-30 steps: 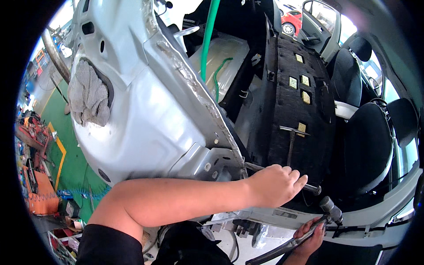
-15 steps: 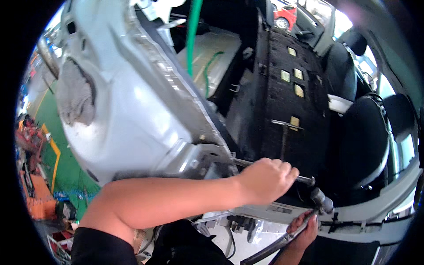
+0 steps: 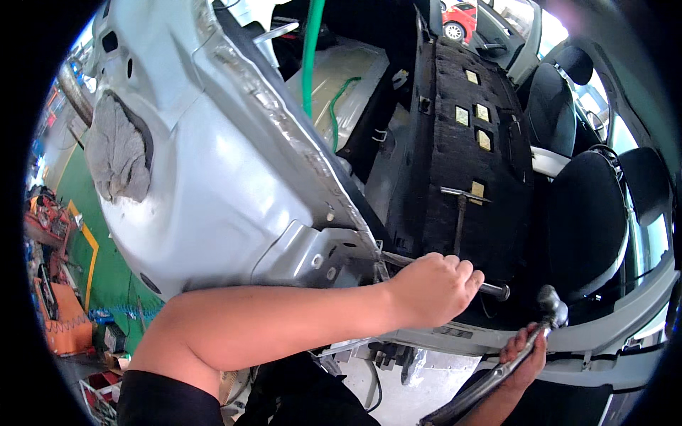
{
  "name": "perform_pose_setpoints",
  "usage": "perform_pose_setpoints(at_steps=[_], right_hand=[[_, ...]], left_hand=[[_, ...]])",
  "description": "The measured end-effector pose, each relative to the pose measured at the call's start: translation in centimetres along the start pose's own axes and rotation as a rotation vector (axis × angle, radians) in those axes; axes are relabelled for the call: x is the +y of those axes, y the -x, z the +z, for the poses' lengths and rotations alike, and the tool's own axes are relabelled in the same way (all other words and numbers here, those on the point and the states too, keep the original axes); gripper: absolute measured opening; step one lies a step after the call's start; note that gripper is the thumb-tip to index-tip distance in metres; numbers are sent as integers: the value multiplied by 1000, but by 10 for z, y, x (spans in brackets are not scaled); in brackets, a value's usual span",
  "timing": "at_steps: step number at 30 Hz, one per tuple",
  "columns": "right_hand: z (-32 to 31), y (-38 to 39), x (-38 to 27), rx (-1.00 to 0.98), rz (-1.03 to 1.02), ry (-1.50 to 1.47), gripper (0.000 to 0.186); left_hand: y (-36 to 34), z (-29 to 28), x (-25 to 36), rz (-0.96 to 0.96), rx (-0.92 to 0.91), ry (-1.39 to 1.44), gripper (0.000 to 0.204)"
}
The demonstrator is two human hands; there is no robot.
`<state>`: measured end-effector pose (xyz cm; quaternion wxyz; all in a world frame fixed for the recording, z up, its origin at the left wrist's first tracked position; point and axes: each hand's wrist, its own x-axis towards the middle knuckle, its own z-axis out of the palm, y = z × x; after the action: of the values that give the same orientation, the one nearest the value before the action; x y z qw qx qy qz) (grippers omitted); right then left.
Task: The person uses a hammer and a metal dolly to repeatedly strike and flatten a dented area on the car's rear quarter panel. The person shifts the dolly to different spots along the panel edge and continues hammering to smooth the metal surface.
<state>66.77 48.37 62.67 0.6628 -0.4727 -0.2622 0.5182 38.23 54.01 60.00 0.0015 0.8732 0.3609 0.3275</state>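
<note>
My left hand [image 3: 435, 290] is closed round a metal bar [image 3: 496, 291], whose blunt round end sticks out to the right. The bar's other end shows left of the fist, beside the torn edge of the grey body panel [image 3: 220, 192]; its tip is hard to make out. My right hand [image 3: 524, 358], lower right, grips a hammer [image 3: 552, 309] just below its head. The long handle runs down to the lower left. Between the hammer head and the bar's end there is a gap.
A T-handled tool [image 3: 460, 220] lies on the black felt lining [image 3: 490, 241]. Dark car seats [image 3: 582, 220] stand at the right. A green hose [image 3: 311, 64] hangs near the top, and a grey cloth [image 3: 119, 153] is stuffed in a panel opening at left.
The hammer in my right hand has moved up and to the right, away from the bar's end. My left hand holds the bar in nearly the same place.
</note>
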Motion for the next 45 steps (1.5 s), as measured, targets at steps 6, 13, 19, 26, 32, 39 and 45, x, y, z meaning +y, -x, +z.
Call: perform_pose_setpoints(at_steps=[6, 13, 19, 26, 32, 39, 45], right_hand=[[-11, 10, 10, -289, 134, 304, 30], [-9, 15, 2, 80, -169, 50, 28], [-15, 30, 15, -282, 79, 409, 31], [-18, 37, 21, 39, -56, 150, 31], [-12, 39, 33, -191, 111, 326, 26], [-33, 52, 23, -35, -31, 213, 27], [-40, 67, 34, -17, 11, 193, 26]], left_hand=[[1, -1, 1, -26, -33, 1, 36], [3, -1, 2, 2, 6, 20, 33], [6, 0, 5, -17, -70, 24, 29], [7, -2, 6, -40, -22, 103, 23], [8, -3, 5, -52, -68, 69, 23], [10, -3, 5, -11, -95, 142, 21], [13, -6, 6, 19, -130, 112, 24]])
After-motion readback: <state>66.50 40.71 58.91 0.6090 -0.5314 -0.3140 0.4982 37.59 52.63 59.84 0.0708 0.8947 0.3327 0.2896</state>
